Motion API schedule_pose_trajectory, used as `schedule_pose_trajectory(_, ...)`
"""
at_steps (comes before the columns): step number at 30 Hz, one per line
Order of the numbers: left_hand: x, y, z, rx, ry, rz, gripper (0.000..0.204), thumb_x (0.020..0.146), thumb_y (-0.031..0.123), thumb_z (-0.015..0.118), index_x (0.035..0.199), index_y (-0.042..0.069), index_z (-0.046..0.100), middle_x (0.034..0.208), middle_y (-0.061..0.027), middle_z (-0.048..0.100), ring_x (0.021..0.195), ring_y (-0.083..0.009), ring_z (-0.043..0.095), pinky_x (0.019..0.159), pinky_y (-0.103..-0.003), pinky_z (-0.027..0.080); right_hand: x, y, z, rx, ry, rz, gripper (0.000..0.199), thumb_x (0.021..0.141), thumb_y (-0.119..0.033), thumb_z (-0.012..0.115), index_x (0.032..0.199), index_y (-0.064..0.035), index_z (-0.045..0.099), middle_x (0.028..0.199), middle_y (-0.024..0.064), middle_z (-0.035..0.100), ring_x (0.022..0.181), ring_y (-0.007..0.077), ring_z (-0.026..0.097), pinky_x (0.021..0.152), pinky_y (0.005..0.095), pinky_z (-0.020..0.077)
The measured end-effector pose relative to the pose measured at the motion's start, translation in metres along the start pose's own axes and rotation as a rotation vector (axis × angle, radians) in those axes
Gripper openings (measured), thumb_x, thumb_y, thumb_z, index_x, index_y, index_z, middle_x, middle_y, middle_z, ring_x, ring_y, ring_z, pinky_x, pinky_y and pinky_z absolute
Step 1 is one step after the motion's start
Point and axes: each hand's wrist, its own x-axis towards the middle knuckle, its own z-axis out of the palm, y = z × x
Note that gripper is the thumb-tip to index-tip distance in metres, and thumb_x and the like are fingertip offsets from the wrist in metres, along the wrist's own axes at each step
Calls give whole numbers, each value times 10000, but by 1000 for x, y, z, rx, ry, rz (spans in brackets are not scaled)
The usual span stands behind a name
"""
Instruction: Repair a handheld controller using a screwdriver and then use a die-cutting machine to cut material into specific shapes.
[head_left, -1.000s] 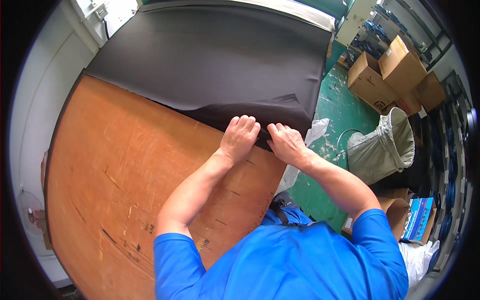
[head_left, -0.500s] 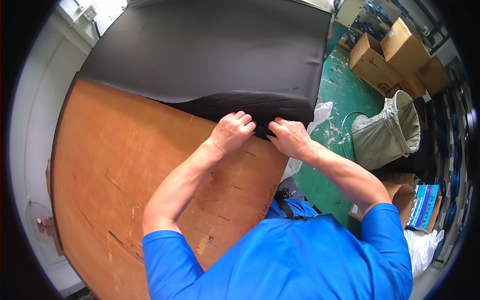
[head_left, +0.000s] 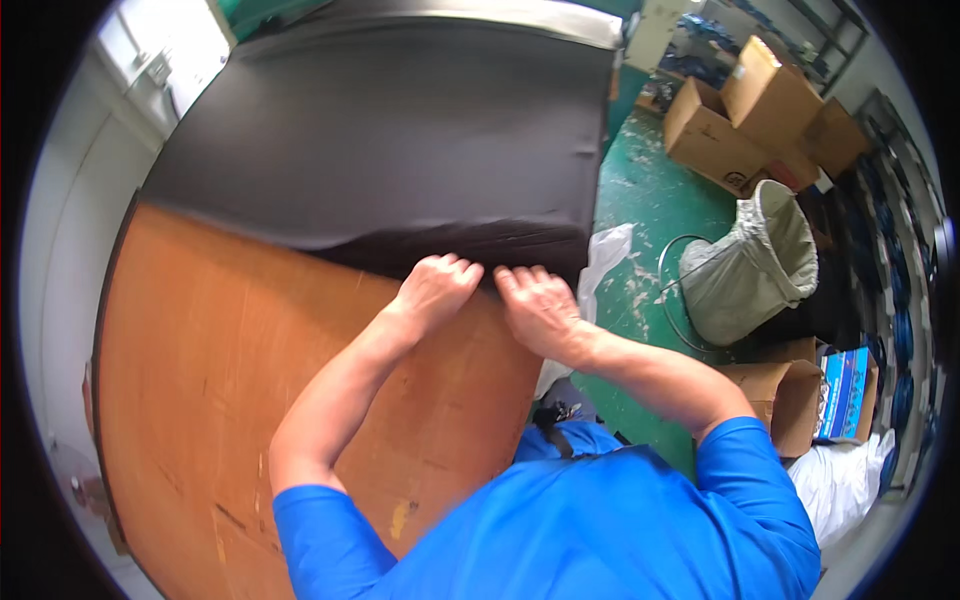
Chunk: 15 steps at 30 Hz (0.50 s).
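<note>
A large black sheet (head_left: 390,130) with a soft, leathery look covers the far part of an orange-brown wooden tabletop (head_left: 240,340). Its near edge is turned up in a rumpled, darker fold (head_left: 470,243). My left hand (head_left: 437,290) has its fingers bent over that edge and closed on it; the thumb is hidden. Close beside it, my right hand (head_left: 540,308) lies palm down at the sheet's edge near the table's right corner. Its fingers are stretched forward and somewhat apart, touching the dark material.
Right of the table, a grey-green sack (head_left: 745,275) stands on the green floor (head_left: 640,170). Cardboard boxes (head_left: 715,140) are stacked behind it. An open carton (head_left: 790,400), a blue box (head_left: 847,390) and a white plastic bag (head_left: 850,500) sit nearer. Shelving runs along the right.
My right hand has come closer to the left, its fingers straightening from a pinch. The left hand stays at the sheet's edge. The whole view has shifted slightly.
</note>
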Motion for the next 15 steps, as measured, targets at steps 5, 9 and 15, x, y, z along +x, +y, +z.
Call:
schedule_pose_trajectory(5, 3, 12, -5, -87, 210, -174, 257, 738, 38, 625, 995, 19, 611, 859, -114, 636, 826, -272, 626, 723, -378, 515, 33, 9, -17, -65, -69, -22, 147, 756, -82, 614, 889, -24, 589, 841, 146, 655, 817, 307, 652, 699, 407, 525)
schedule_pose_trajectory(9, 2, 22, 12, -81, 355, -227, 415, 779, 106, 652, 1166, 2, 544, 929, -132, 598, 882, -295, 588, 775, -412, 462, 59, 30, -23, 47, -131, 51, 128, 783, -117, 582, 844, -5, 592, 778, 207, 687, 740, 343, 696, 677, 440, 542)
schedule_pose_trajectory(15, 4, -9, 20, -23, 326, -149, 329, 772, 259, 732, 948, 54, 543, 772, -83, 577, 724, -266, 599, 655, -391, 485, 56, 32, -18, 219, -150, 6, 189, 802, -168, 548, 820, 19, 562, 717, 243, 667, 703, 392, 679, 662, 466, 545)
